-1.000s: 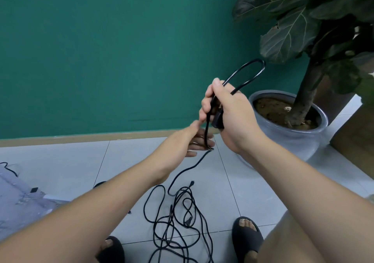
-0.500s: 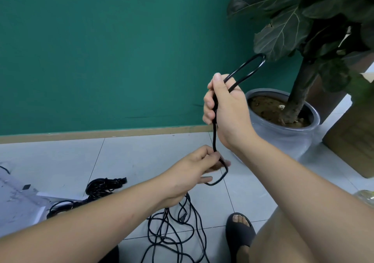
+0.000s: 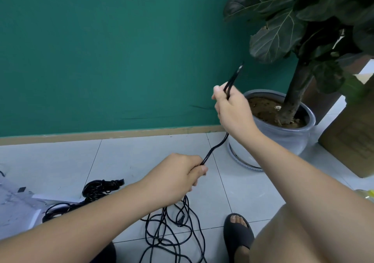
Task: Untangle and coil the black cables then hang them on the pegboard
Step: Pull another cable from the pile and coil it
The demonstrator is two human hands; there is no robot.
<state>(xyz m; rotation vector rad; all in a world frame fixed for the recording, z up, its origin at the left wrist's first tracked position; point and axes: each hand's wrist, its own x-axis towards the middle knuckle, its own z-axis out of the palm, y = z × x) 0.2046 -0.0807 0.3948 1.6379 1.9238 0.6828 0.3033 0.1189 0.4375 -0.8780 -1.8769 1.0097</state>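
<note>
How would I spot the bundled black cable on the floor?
Start at the green wall and drop to the tiled floor. Left of the left hand lies the coiled cable bundle, compact and tight, unlike the loose tangle near the sandal.

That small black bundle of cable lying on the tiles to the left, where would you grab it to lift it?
Take the cable bundle at its tightly wound right end, where the strands are gathered into one neck, coming from straight above since it lies flat on the floor. The left end fans into loose loops that would likely slip apart in a grip.
</note>
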